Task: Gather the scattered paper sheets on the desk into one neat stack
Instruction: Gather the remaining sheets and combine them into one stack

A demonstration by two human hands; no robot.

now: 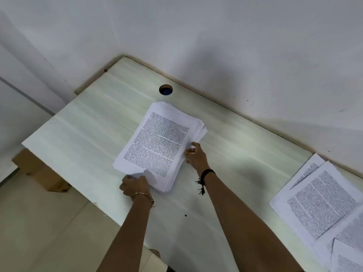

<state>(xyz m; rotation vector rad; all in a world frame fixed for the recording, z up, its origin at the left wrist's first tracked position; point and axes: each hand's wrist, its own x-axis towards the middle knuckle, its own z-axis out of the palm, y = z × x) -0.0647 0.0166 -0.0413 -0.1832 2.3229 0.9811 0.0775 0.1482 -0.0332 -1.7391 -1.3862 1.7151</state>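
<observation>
A thick stack of printed paper sheets (pixel 161 142) lies on the pale desk (pixel 88 138), its edges slightly fanned and uneven. My left hand (pixel 134 184) grips the stack's near left corner, where the top sheets curl up. My right hand (pixel 195 154) holds the stack's right long edge, fingers curled onto the top sheet. Several more printed sheets (pixel 322 209) lie loosely overlapped at the desk's right side, apart from the stack.
A round cable hole (pixel 166 89) sits in the desk just beyond the stack. White walls (pixel 216 36) close in behind and left of the desk. The desk's left edge drops to a tiled floor (pixel 39 222), with a brown support (pixel 39 173) below.
</observation>
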